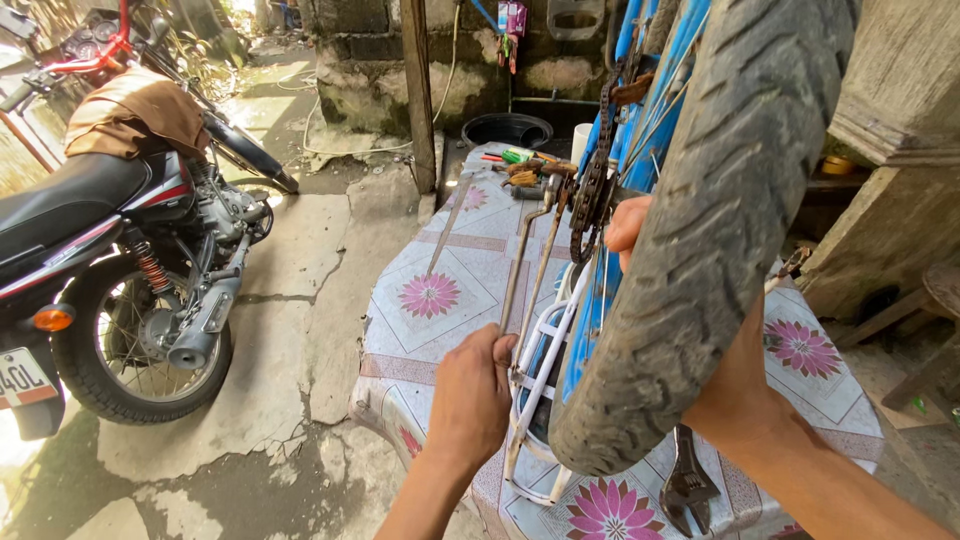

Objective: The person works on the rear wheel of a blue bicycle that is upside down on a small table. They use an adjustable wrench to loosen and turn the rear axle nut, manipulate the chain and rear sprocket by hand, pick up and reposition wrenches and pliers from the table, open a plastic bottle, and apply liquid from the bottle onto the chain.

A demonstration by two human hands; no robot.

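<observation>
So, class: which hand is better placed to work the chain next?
Probably the right hand: its fingers sit beside the chain. The left hand is lower, gripping the metal rods.

This is an informal outdoor repair yard, a backyard bicycle and motorcycle workshop. A bench point(440, 330) covered with a flower-patterned cloth carries a blue bicycle point(640, 130) turned wheel-up, its worn tyre point(700, 250) and rusty chain point(592, 190) near the camera. Screwdrivers and other hand tools point(525, 165) lie at the far end of the bench, and an adjustable wrench point(688, 490) lies at the near end. A parked motorcycle point(110, 250) stands at the left on cracked concrete ground point(300, 330), before a rough block wall point(370, 60).
</observation>
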